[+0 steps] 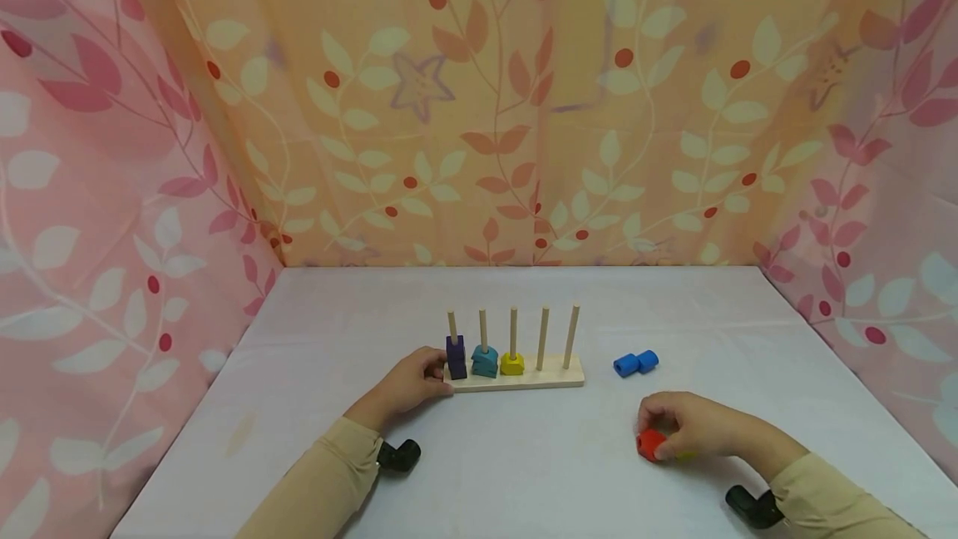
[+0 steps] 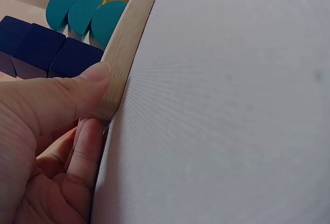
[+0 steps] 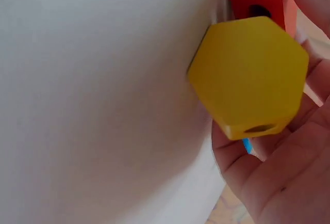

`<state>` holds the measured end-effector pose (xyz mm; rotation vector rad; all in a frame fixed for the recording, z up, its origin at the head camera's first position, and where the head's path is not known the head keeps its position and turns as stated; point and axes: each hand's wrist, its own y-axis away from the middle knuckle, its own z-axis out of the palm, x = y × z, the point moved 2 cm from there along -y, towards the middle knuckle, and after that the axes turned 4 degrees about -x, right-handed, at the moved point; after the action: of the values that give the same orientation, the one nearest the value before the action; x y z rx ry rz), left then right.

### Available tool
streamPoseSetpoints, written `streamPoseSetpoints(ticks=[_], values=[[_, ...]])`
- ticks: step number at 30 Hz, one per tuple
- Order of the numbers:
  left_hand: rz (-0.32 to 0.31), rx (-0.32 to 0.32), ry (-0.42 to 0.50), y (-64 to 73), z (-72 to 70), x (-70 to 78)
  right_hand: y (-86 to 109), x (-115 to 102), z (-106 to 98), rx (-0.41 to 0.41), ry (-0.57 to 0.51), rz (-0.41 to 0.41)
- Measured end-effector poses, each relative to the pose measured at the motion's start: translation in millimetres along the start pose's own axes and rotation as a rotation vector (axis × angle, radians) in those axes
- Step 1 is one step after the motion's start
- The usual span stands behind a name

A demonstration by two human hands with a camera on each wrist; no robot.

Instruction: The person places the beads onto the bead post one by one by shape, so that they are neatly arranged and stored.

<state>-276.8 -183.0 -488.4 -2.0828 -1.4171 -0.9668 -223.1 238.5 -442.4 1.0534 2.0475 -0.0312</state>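
Observation:
A wooden peg board (image 1: 516, 386) with a row of upright pegs stands mid-table. Dark blue square blocks (image 1: 456, 358) are stacked on its leftmost peg, teal half-round blocks (image 1: 484, 362) on the second, and yellow (image 1: 512, 364) on the third. My left hand (image 1: 410, 381) grips the board's left end, thumb (image 2: 98, 74) on the wooden edge. Over at the right, my right hand (image 1: 692, 424) holds a red block (image 1: 649, 444) with a hole through it between thumb and fingers. A yellow hexagonal block (image 3: 250, 74) lies beside the red one, under the palm, mostly hidden in the head view.
Two blue blocks (image 1: 636, 363) lie end to end on the white tabletop (image 1: 524, 464), right of the peg board. The two rightmost pegs (image 1: 572, 338) are bare. Patterned cloth (image 1: 494, 106) hangs behind the table and along both sides.

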Motion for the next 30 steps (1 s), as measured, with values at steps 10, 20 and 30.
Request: streamPoseSetpoints(ticks=[10, 20, 30], values=[[-0.003, -0.003, 0.0, 0.3, -1.4, 0.2, -3.0, -5.8, 1.3, -0.027, 0.091, 0.009], [0.016, -0.008, 0.008, 0.0, -0.9, 1.9, -13.0, -26.0, -17.6, 0.036, 0.075, -0.002], [0.02, -0.004, 0.029, -1.2, -1.8, 0.4, -31.4, -66.1, -47.6, 0.221, 0.085, -0.214]])
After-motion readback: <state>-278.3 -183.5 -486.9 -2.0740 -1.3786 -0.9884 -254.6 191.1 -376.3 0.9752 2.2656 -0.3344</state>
